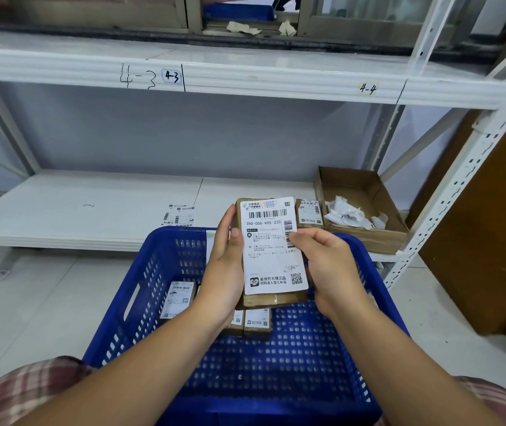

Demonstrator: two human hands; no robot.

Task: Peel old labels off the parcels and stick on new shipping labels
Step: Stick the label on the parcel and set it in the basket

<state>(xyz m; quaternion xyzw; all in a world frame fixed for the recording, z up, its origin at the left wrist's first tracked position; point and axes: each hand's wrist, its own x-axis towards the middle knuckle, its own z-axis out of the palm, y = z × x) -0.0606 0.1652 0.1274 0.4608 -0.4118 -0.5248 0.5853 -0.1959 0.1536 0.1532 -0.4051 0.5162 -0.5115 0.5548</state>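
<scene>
Head view: left hand (225, 265) gripped the parcel (271, 298); right fingers (299, 238) pinched the label (271, 247) edge. Peeling slowly and low would avoid tearing.

— What can be read on the shelf edge (245, 78)?
— "4-3" is handwritten there, and again on a small sticker (171, 76). Further right, a tag (367, 88) says "4-4".
— And on the parcel (271, 250)?
— Its white label (273, 245) shows "050-050-V05-220" under a barcode, an EMS logo on top and a QR code at the bottom. The small print is not legible.
</scene>
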